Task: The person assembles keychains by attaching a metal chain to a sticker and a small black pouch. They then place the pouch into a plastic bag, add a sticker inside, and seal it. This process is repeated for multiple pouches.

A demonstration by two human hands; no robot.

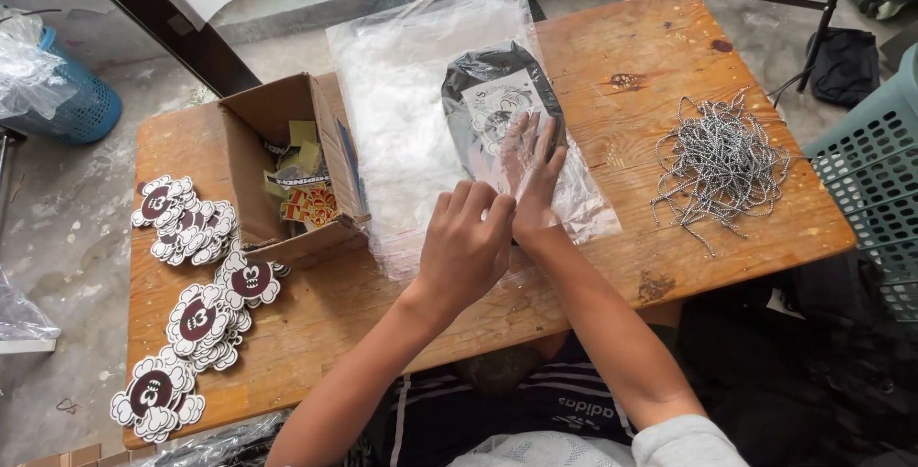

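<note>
A stack of clear plastic bags (411,94) lies on the wooden table (660,56). On top is one bag holding a dark folded item with a white printed card (497,94). My right hand (535,175) is slipped flat inside the mouth of that bag, fingers spread under the plastic. My left hand (467,242) rests curled on the near edge of the bags, pinching the plastic beside the right wrist.
An open cardboard box (287,171) with small printed labels stands left of the bags. Piles of flower-shaped stickers (191,285) lie along the table's left side. A heap of silver ball chains (717,166) sits at the right. A teal basket (875,171) stands beyond the right edge.
</note>
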